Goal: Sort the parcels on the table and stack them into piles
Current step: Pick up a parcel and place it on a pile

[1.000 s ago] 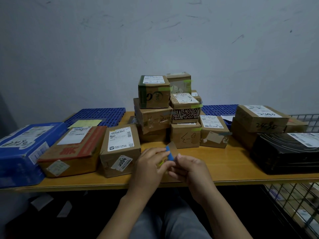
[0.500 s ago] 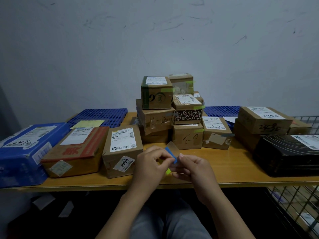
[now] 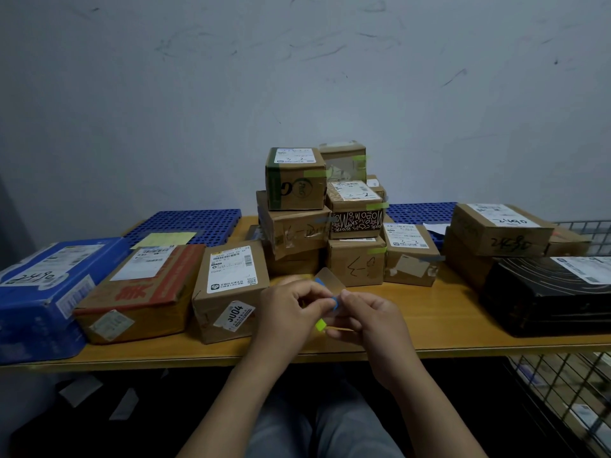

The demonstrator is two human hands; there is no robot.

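Both my hands meet above the front of the wooden table (image 3: pixel 429 328). My left hand (image 3: pixel 291 312) and my right hand (image 3: pixel 367 317) pinch a small clear sheet with blue and green stickers (image 3: pixel 327 297) between their fingertips. Behind them rises a pile of small brown parcels (image 3: pixel 327 219), several boxes high. To the left lie a brown parcel with a white label (image 3: pixel 228 289), a flat box with red print (image 3: pixel 139 292) and a blue parcel (image 3: pixel 39 292). On the right sit a stack of brown boxes (image 3: pixel 496 233) and a black parcel (image 3: pixel 549 292).
Blue perforated plastic panels (image 3: pixel 188 223) lie at the back of the table against the grey wall. A wire mesh rack (image 3: pixel 568 391) stands at the right, below and beside the table. Paper scraps lie on the dark floor under the table's left side.
The hands have stayed together at the table's front, working the sticker sheet; the blue sticker has shifted slightly between the fingertips. The parcels have not moved.
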